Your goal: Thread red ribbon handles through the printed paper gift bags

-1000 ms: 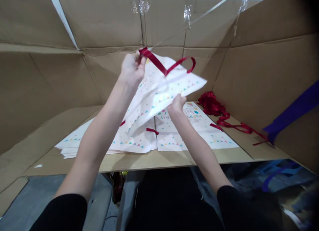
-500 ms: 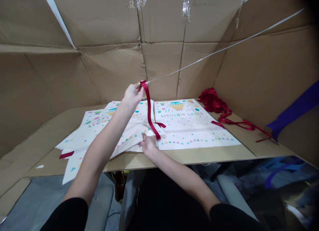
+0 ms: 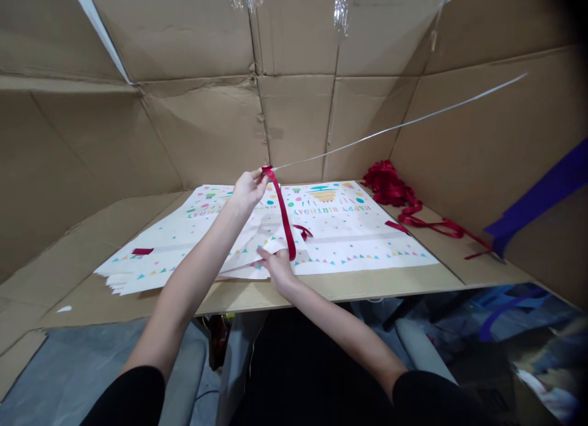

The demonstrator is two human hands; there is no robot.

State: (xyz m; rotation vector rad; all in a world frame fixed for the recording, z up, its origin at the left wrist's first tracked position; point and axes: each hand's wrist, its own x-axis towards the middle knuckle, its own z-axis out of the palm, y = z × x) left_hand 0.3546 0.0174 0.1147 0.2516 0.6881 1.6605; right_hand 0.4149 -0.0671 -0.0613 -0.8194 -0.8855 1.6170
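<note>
Red ribbon (image 3: 284, 215): narrow, glossy, hung from the left hand (image 3: 250, 188), curving at its lower end beside the right hand (image 3: 279, 268). Left hand pinched its top between thumb and fingers, at 11 o'clock from the right. Right hand gripped the near edge of a white printed sheet (image 3: 174, 236), dotted with coloured confetti and triangles. Ribbon pile (image 3: 388, 184): crumpled, on the desk (image 3: 349, 287), 2 o'clock from the right hand.
</note>
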